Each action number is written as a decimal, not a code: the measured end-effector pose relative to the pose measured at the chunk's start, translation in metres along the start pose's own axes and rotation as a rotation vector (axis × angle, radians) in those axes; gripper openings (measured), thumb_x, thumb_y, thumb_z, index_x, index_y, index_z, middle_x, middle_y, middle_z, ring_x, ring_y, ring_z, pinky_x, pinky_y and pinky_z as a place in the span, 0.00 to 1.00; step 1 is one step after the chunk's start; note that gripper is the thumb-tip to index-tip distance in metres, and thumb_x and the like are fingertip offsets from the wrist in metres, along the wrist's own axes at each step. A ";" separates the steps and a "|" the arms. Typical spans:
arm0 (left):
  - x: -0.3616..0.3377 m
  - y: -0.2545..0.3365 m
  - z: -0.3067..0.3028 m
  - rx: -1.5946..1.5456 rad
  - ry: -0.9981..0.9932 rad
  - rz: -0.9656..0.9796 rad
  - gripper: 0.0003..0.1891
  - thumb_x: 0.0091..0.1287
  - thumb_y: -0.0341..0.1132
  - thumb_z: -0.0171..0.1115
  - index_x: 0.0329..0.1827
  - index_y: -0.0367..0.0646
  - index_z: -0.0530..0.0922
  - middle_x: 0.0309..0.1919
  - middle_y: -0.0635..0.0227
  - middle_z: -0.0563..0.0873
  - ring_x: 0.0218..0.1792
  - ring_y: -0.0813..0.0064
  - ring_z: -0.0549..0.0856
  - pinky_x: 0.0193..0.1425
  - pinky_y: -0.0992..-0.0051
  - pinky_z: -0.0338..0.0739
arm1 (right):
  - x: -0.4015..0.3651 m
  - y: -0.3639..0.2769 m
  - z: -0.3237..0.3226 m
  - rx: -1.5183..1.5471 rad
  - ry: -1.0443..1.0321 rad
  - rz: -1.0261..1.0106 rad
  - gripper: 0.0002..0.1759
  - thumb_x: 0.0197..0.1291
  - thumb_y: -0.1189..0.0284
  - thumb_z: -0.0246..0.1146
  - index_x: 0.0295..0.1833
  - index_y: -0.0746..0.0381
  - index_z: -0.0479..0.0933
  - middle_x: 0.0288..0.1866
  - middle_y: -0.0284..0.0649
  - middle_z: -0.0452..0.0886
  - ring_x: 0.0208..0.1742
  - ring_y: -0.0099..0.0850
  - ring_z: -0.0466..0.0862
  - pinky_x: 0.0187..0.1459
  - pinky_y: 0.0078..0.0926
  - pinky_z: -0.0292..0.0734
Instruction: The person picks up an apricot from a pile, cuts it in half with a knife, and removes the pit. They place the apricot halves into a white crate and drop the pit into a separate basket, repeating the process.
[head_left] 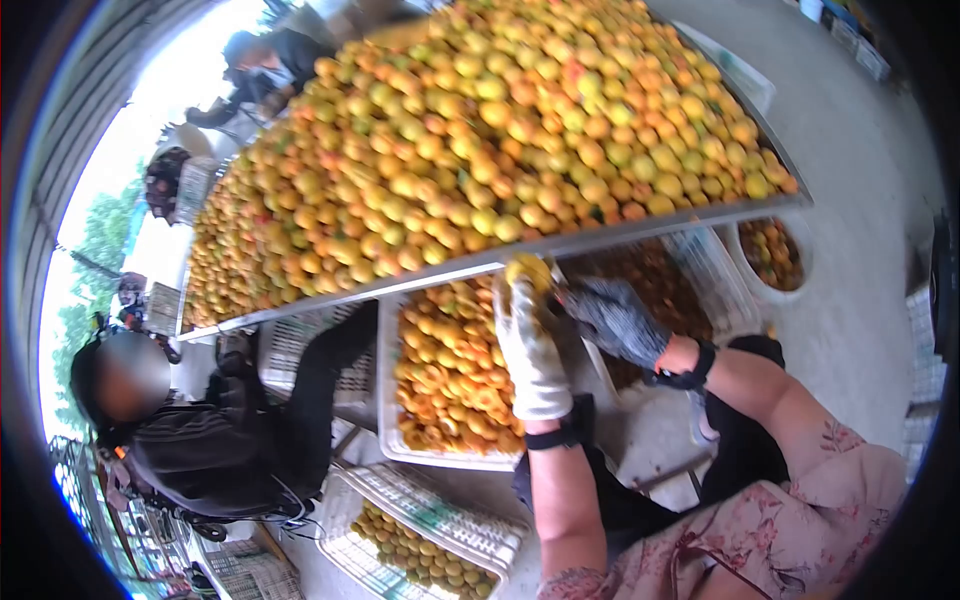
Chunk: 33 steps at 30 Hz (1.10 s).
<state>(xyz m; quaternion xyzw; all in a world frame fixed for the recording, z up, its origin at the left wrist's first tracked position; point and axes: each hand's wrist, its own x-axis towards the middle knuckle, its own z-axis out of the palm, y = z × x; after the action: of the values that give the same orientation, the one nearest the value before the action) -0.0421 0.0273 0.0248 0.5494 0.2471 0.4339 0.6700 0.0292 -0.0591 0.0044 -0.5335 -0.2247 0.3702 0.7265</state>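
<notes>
My left hand (528, 345), in a white glove, is closed around a yellow-orange fruit (527, 270) just below the metal rim of the table (480, 262). My right hand (612, 318), in a dark grey glove, is beside it on the right, with its fingers curled toward the fruit; what they hold, if anything, is hidden. A large heap of yellow-orange fruit (480, 150) covers the table. Below my left hand, a white crate (388, 400) holds orange fruit pieces. Under my right hand is a crate (705, 265) of darker brown-orange pieces.
A white bucket (795, 290) with fruit pieces stands at the right. A perforated crate (430, 500) with greenish fruit lies at the bottom. A person in dark clothes (215, 440) sits at the left, and another person (275, 65) is at the table's far left.
</notes>
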 end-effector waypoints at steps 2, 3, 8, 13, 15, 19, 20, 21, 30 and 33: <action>0.004 0.006 0.003 -0.166 -0.050 -0.164 0.22 0.74 0.44 0.50 0.61 0.36 0.71 0.50 0.61 0.82 0.41 0.77 0.79 0.49 0.78 0.74 | 0.001 -0.008 0.000 0.039 -0.016 0.033 0.12 0.66 0.65 0.62 0.47 0.62 0.82 0.29 0.24 0.80 0.26 0.13 0.72 0.26 0.13 0.68; 0.003 0.005 0.005 -0.091 -0.018 -0.161 0.22 0.74 0.47 0.50 0.60 0.37 0.71 0.47 0.61 0.83 0.40 0.77 0.79 0.48 0.77 0.74 | -0.001 -0.015 0.001 0.080 -0.030 0.092 0.13 0.66 0.64 0.62 0.47 0.63 0.82 0.29 0.25 0.80 0.27 0.14 0.74 0.28 0.15 0.70; 0.004 -0.021 0.011 -0.703 -0.072 -0.236 0.27 0.74 0.55 0.46 0.58 0.39 0.73 0.43 0.62 0.83 0.41 0.74 0.81 0.49 0.75 0.75 | 0.003 0.005 -0.001 -0.327 -0.029 -0.161 0.14 0.67 0.65 0.61 0.48 0.64 0.81 0.30 0.28 0.81 0.30 0.17 0.76 0.33 0.19 0.73; 0.006 -0.010 -0.004 -0.218 -0.040 -0.244 0.25 0.74 0.44 0.52 0.67 0.37 0.66 0.49 0.66 0.80 0.46 0.78 0.79 0.49 0.78 0.75 | 0.007 0.008 -0.009 0.009 -0.016 0.041 0.11 0.67 0.68 0.60 0.46 0.64 0.82 0.29 0.27 0.80 0.29 0.14 0.73 0.30 0.18 0.71; 0.008 -0.003 0.000 -0.276 0.047 -0.307 0.23 0.71 0.35 0.55 0.67 0.39 0.66 0.50 0.64 0.79 0.45 0.78 0.79 0.48 0.78 0.75 | 0.011 0.010 -0.013 -0.008 -0.074 0.027 0.10 0.67 0.69 0.61 0.46 0.65 0.81 0.30 0.27 0.80 0.30 0.14 0.72 0.29 0.16 0.70; 0.011 -0.002 0.004 -0.119 0.118 -0.156 0.20 0.73 0.46 0.52 0.53 0.36 0.75 0.37 0.69 0.82 0.36 0.79 0.78 0.39 0.80 0.73 | 0.011 -0.010 0.010 -0.211 -0.051 -0.140 0.12 0.67 0.70 0.61 0.50 0.66 0.80 0.34 0.28 0.82 0.34 0.13 0.73 0.33 0.15 0.71; 0.012 -0.011 0.010 -0.301 0.132 -0.174 0.21 0.74 0.47 0.51 0.52 0.36 0.76 0.35 0.70 0.82 0.35 0.81 0.77 0.40 0.81 0.72 | 0.016 -0.001 0.006 -0.351 -0.008 -0.356 0.13 0.67 0.71 0.60 0.52 0.67 0.80 0.35 0.28 0.82 0.35 0.13 0.74 0.35 0.14 0.71; 0.011 -0.014 0.013 -0.478 0.143 -0.205 0.22 0.74 0.49 0.49 0.51 0.36 0.76 0.34 0.71 0.82 0.34 0.82 0.77 0.40 0.82 0.71 | 0.016 0.002 0.004 -0.346 -0.014 -0.366 0.13 0.67 0.71 0.60 0.52 0.67 0.80 0.35 0.28 0.82 0.35 0.13 0.74 0.35 0.14 0.71; 0.018 -0.022 0.004 -0.139 0.051 -0.166 0.20 0.73 0.44 0.53 0.56 0.36 0.76 0.46 0.70 0.81 0.40 0.85 0.77 0.42 0.87 0.70 | 0.027 0.008 -0.015 -0.064 -0.057 0.020 0.08 0.67 0.71 0.61 0.46 0.63 0.81 0.30 0.23 0.76 0.30 0.12 0.69 0.29 0.13 0.66; 0.023 -0.032 0.001 -0.286 0.046 -0.213 0.18 0.73 0.41 0.53 0.55 0.35 0.76 0.44 0.71 0.81 0.38 0.85 0.77 0.41 0.86 0.70 | 0.026 0.008 -0.013 -0.149 -0.060 -0.025 0.09 0.66 0.71 0.61 0.47 0.63 0.81 0.30 0.24 0.77 0.30 0.12 0.70 0.30 0.14 0.67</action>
<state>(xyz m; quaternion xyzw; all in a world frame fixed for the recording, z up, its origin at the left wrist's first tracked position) -0.0198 0.0454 -0.0016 0.4091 0.2548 0.4034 0.7778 0.0519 -0.0457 -0.0096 -0.5719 -0.2797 0.3593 0.6824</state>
